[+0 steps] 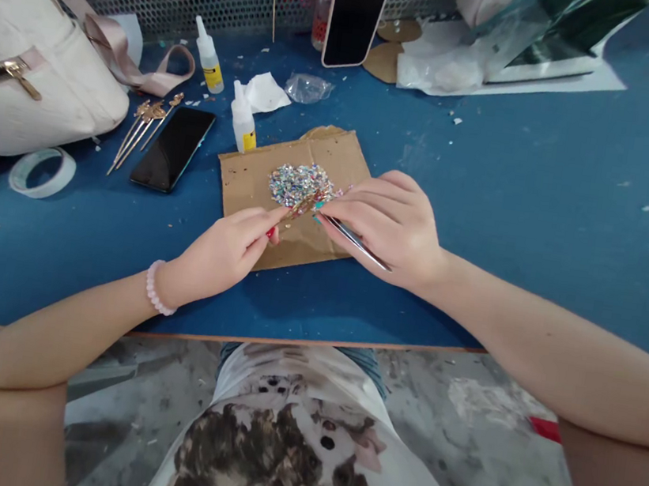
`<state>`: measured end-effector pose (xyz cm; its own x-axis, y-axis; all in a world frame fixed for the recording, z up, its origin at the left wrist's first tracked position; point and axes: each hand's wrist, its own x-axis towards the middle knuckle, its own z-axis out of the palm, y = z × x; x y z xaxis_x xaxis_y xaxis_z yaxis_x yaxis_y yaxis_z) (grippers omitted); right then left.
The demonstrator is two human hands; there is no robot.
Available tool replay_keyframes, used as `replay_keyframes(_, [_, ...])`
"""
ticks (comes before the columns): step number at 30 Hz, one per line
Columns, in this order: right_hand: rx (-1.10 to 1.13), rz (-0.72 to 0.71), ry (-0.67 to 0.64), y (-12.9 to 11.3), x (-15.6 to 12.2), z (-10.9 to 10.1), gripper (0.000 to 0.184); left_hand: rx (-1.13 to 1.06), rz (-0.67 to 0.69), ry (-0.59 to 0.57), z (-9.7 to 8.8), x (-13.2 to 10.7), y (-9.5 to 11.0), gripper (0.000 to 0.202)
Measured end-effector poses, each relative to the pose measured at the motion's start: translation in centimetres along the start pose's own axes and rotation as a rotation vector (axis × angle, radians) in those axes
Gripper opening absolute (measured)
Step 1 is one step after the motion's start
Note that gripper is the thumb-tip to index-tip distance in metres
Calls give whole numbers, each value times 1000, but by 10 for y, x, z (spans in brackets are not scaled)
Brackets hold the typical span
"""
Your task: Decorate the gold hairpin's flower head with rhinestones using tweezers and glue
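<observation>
A torn piece of brown cardboard [249,177] lies on the blue table with a heap of small glittering stones [299,184] on it. My left hand [221,253] is pinched on a thin gold hairpin piece [299,208] at the heap's near edge. My right hand [390,224] is closed round metal tweezers [354,240], whose tips meet the gold piece beside the stones. A pink bead bracelet sits on my left wrist.
Two small glue bottles [243,119] [210,57] stand behind the cardboard. A dark phone [173,147], several gold pins [142,123], a tape roll [42,172] and a white bag [27,52] lie left. A standing phone [356,10] and plastic bags are at the back.
</observation>
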<state>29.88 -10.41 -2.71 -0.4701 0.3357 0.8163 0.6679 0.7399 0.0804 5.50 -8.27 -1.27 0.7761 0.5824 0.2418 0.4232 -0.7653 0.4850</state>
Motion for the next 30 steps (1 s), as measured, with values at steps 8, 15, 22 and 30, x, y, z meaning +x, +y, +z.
replay_keyframes(8, [-20,-26,2,-1,1,-1,3,25,29,6,2,-2,-1,44])
replay_keyframes(15, [-134,-98,-73,2,0,-5,6,31,0,-23,0,-1,3,43])
replay_keyframes(22, [-99,-79,-57,1,0,-4,6,-25,-52,-40,-2,1,4,43])
replay_keyframes(30, [-64,-97,-38,1,4,-7,2,-54,-57,-31,-3,2,3,44])
